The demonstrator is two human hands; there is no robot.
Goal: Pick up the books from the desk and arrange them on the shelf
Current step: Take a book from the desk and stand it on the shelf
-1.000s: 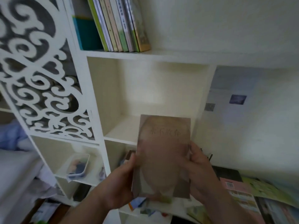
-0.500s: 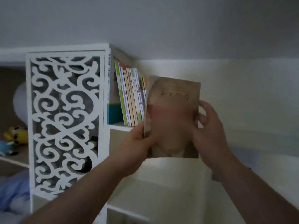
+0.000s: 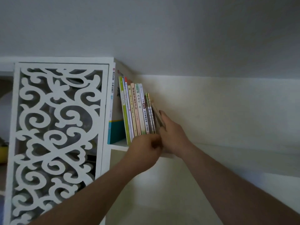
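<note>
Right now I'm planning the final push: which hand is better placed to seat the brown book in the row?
Probably the right hand: it lies against the brown book at the row's open end. The left hand is lower, by the shelf edge.

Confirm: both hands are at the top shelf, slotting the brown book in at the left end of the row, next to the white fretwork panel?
Not quite. The head view shows the brown book going in at the right end of the row of books, away from the fretwork panel. The rest holds: left hand and right hand are both at the top shelf.
</note>
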